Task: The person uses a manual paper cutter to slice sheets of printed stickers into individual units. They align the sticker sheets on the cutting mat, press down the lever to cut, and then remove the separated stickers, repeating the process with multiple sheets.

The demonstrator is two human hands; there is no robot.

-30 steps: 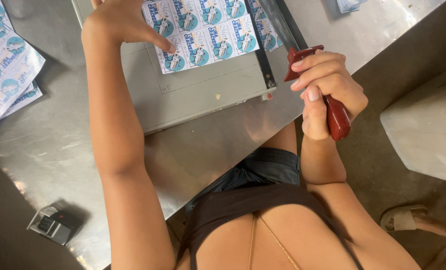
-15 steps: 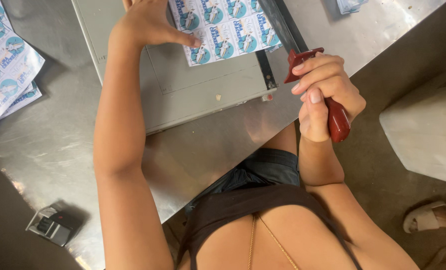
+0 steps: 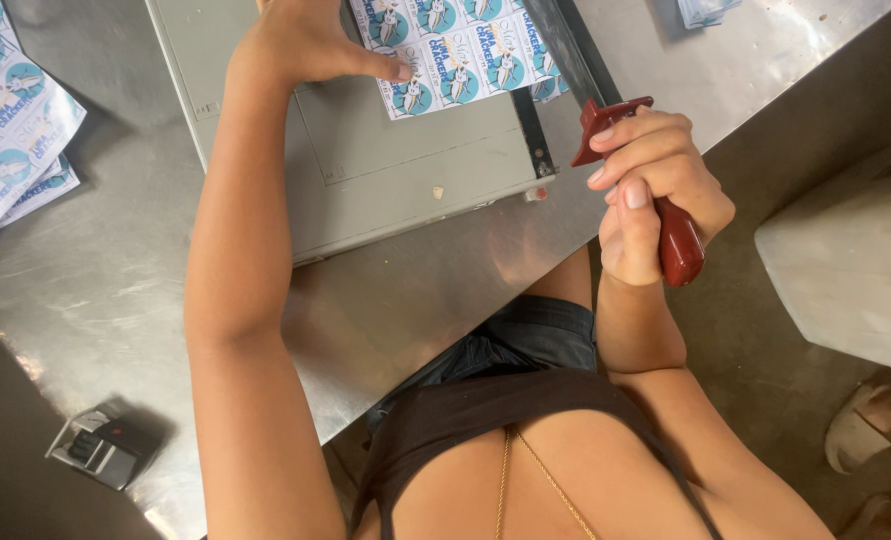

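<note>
as sheet slid further, right hand gripping handle

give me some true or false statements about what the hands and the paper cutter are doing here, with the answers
1. The right hand grips the red handle of the cutter blade arm. True.
2. The left hand rests on a printed label sheet lying on the grey cutter base. True.
3. The blade arm is pressed flat against the base. False: the handle end is raised clear of the base.
4. The cutter sits on a wooden floor. False: it sits on a metal table.
5. More printed sheets lie on the table beyond the person's left arm. True.
</note>
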